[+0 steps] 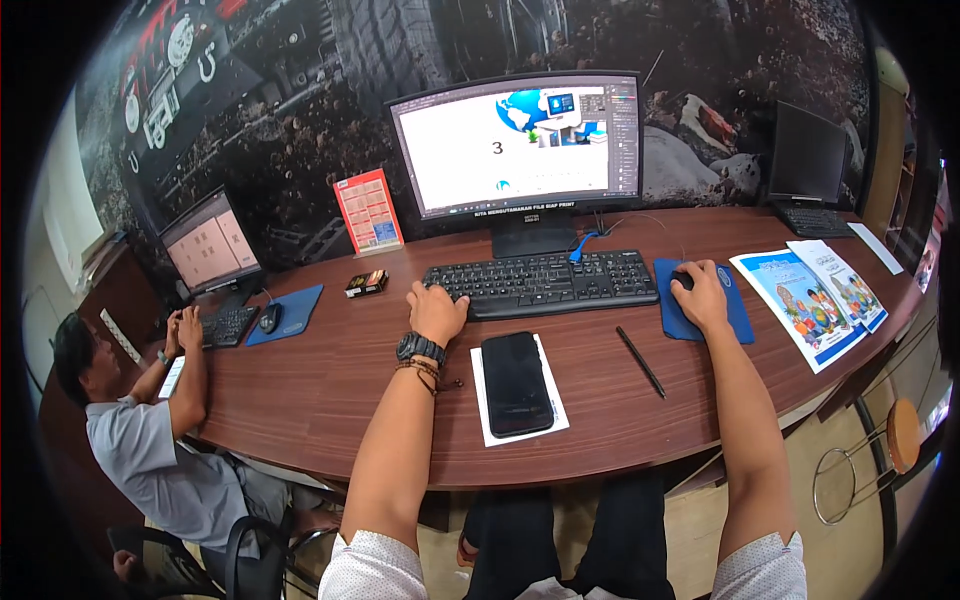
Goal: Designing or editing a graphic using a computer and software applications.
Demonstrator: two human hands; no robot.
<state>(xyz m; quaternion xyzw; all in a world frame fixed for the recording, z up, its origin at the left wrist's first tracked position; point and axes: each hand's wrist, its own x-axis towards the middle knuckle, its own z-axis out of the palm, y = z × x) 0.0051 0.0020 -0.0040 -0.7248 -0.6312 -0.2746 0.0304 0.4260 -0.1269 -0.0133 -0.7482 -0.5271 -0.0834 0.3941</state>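
My left hand (437,312) rests at the left end of a black keyboard (545,282), fingers apart over its corner keys; a dark watch (421,348) and bead bracelets are on that wrist. Under my right hand (703,296) is a dark computer mouse (684,281), mostly hidden by the fingers curled over it. A blue mouse pad (675,325) lies beneath. Between my forearms a black smartphone (516,385) lies on white paper (557,408). A black pen (641,362) sits to its right. Behind the keyboard stands a lit curved monitor (450,150) showing a page with blue graphics.
At the left another person (165,440) sits by a second monitor (210,245) with both hands raised. A small black box (367,284) and a red calendar (369,212) stand left of my keyboard. Printed booklets (805,300) lie at right, near a dark monitor (808,155) and a stool (903,437).
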